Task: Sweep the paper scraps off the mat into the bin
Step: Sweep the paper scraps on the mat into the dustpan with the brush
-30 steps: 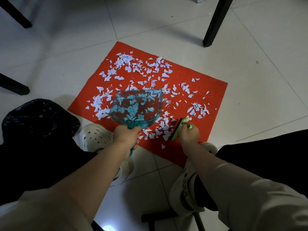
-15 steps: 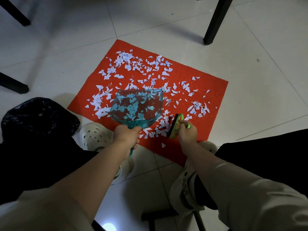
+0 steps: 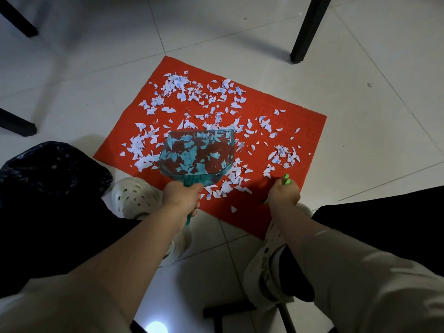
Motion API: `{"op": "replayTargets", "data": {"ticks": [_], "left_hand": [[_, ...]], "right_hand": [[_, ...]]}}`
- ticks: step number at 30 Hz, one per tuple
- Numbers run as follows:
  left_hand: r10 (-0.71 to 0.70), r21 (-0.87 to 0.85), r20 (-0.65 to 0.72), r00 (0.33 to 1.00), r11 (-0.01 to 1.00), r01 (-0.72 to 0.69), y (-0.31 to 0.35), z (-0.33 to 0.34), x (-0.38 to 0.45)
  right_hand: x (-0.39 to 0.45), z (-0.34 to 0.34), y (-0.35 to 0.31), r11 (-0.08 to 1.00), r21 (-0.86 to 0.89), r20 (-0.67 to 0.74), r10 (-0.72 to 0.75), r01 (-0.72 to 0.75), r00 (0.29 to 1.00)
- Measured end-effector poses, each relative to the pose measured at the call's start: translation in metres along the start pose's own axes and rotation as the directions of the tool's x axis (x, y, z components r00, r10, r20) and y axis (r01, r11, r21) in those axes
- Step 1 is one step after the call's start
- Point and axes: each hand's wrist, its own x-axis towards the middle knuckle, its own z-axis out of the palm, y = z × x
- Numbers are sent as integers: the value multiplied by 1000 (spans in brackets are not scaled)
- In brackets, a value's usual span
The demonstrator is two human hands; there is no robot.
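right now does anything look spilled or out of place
Yes: torn paper scraps lie scattered all over the red mat. A few tiny bits sit on the floor tiles beyond it.

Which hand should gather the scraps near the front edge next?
Probably the right hand: it grips the green brush beside those scraps, while the left hand holds the dustpan.

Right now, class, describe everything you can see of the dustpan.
The dustpan is clear teal plastic, with a straight far lip, low side walls and a rounded back narrowing into a handle. The left hand grips that handle. The pan is over the near middle of the red mat; white paper scraps show through it, tinted teal.
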Motion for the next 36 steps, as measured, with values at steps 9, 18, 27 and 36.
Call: {"op": "replayTargets", "data": {"ticks": [9,18,27,36], "left_hand": [[-23,-4,-6,1000,1000,23,-4,1,6],[-16,10,3,1000,1000,16,-2,7,5],[-26,22,-7,1000,999,26,-5,4,9],[45,38,25,999,998,-46,22,-4,-1]], "right_hand": [[2,18,-30,991,-46,188,-114,125,975],[14,0,-17,992,-113,73,-43,51,996],[14,14,-37,996,-12,229,-78,83,970],[21,-20,-53,997,-41,235,-53,64,970]]}}
